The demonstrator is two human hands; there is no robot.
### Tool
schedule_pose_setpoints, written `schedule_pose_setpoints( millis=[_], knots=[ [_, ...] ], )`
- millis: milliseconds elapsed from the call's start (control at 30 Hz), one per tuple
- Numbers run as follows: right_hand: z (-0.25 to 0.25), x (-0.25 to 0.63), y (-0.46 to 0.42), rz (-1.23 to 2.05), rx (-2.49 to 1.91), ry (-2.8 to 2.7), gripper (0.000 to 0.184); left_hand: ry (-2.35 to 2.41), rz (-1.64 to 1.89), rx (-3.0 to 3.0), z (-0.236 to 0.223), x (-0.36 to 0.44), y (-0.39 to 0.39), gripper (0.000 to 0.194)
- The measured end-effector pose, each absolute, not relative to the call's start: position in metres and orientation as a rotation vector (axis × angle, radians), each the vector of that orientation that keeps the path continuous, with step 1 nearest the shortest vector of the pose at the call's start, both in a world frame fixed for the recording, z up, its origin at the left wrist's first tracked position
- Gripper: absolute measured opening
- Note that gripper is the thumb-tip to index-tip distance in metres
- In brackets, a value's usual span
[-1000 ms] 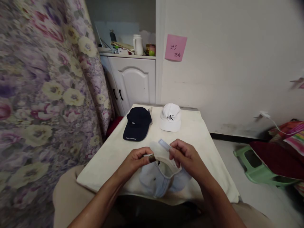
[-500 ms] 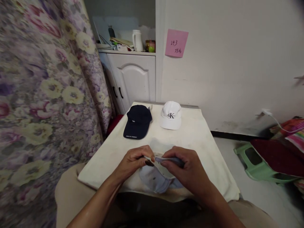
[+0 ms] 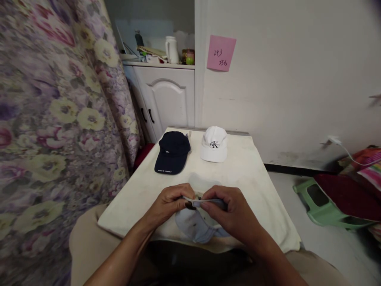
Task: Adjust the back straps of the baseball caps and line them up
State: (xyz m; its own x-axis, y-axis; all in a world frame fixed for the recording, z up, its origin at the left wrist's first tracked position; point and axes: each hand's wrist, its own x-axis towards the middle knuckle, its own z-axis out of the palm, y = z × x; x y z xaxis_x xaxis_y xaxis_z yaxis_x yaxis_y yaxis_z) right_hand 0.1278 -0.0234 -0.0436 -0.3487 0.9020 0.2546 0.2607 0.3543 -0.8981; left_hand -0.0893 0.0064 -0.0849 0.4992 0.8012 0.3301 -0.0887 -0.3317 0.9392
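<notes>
A light blue baseball cap (image 3: 192, 228) is held low over the near part of the table, with its inside partly showing. My left hand (image 3: 171, 202) is closed, thumb and fingers pinching one end of its back strap beside a small dark buckle (image 3: 190, 205). Closed as well, my right hand (image 3: 229, 204) pinches the strap's other end (image 3: 197, 203), which meets the buckle. Whether the strap passes through the buckle I cannot tell. Farther back lie a navy cap (image 3: 174, 149) on the left and a white cap (image 3: 214, 141) with black letters on the right.
A cream cloth (image 3: 247, 171) covers the table. To the left hangs a floral curtain (image 3: 59, 139). A white cabinet (image 3: 169, 99) and a wall with a pink note (image 3: 222, 53) stand behind. A green stool (image 3: 309, 198) is on the floor at right.
The strap end in my right hand has come down level with the buckle at my left fingertips. Both hands shifted slightly; the navy and white caps stayed put.
</notes>
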Motion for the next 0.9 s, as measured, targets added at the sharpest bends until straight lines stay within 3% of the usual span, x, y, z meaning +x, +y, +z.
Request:
schedule_pose_setpoints(
  millis=[900],
  knots=[
    [-0.0409,0.1296,-0.0213,1.038,-1.039,-1.842,0.012,0.644,1.023,1.629,-0.0839,-0.0873,0.0060,0.030]
  ],
)
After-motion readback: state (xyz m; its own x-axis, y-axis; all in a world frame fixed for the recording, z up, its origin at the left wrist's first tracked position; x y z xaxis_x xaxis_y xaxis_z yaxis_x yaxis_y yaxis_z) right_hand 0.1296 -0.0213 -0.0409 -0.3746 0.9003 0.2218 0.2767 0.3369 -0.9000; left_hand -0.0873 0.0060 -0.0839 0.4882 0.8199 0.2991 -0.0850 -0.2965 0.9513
